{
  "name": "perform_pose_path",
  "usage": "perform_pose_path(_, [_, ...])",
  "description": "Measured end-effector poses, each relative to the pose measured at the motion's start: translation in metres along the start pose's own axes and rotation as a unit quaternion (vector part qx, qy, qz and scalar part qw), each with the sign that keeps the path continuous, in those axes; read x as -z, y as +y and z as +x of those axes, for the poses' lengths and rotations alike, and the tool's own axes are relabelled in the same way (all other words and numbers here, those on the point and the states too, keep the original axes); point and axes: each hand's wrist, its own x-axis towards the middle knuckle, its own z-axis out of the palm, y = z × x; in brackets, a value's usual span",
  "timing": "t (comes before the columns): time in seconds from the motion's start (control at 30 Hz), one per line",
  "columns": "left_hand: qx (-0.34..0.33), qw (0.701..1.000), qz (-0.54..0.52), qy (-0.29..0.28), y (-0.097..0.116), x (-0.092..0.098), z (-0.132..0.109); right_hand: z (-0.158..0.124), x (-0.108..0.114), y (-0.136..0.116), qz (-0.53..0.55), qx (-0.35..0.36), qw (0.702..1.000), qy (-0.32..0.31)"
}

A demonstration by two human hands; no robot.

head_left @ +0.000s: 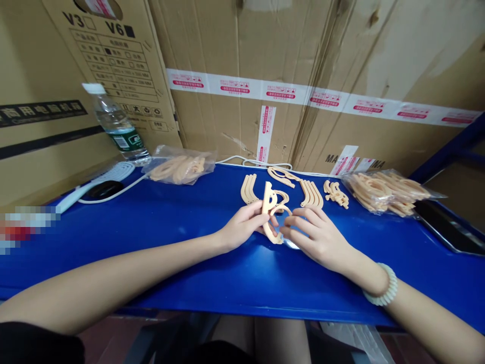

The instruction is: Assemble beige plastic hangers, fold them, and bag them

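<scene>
My left hand [248,225] is closed on a beige curved plastic piece [267,196], thumb in front, holding it upright above the blue table. The piece looks like an arm of a folding hanger, with a thin hook-shaped part at its right side. My right hand [316,237] is beside it, fingers bent inward close to the hook-shaped part; its thumb and whatever it pinches are hidden. Just behind the hands lie a row of curved arms [250,189] on the left, another row [312,194] on the right, and a looped beige piece [281,176] farther back.
Small beige parts [335,194] lie in a pile at right, near a plastic bag of beige pieces [386,191] and a black phone-like device [450,227]. At left are another bag [178,168], a water bottle [120,126] and a black mouse [105,189]. Cardboard boxes [227,124] wall the back.
</scene>
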Motion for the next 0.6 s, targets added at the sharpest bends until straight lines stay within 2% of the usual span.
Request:
perform_pose_path(0.07, [-0.025, 0.999, 0.032, 0.011, -0.001, 0.001, -0.001, 0.000, -0.001, -0.001, 0.047, -0.024, 0.999, 0.000])
perform_pose_path(0.17, [-0.073, 0.991, 0.103, 0.037, -0.001, 0.002, -0.004, 0.000, -0.001, -0.003, 0.180, -0.127, 0.974, 0.047])
perform_pose_path(0.27, [-0.099, 0.982, 0.158, 0.025, 0.001, 0.001, -0.007, 0.002, 0.000, -0.002, 0.340, -0.234, 0.908, 0.075])
perform_pose_path(0.37, [-0.105, 0.975, 0.196, 0.005, 0.001, -0.001, -0.009, 0.002, 0.003, 0.003, 0.475, -0.292, 0.828, 0.060])
perform_pose_path(0.43, [-0.107, 0.971, 0.212, 0.012, 0.000, -0.001, -0.009, 0.002, 0.005, 0.006, 0.522, -0.328, 0.784, 0.077])
perform_pose_path(0.53, [-0.117, 0.961, 0.249, 0.043, -0.002, 0.000, -0.008, 0.000, 0.005, 0.011, 0.545, -0.378, 0.738, 0.125])
perform_pose_path(0.6, [-0.132, 0.939, 0.309, 0.071, -0.002, -0.001, -0.009, -0.002, 0.002, 0.013, 0.543, -0.401, 0.726, 0.131])
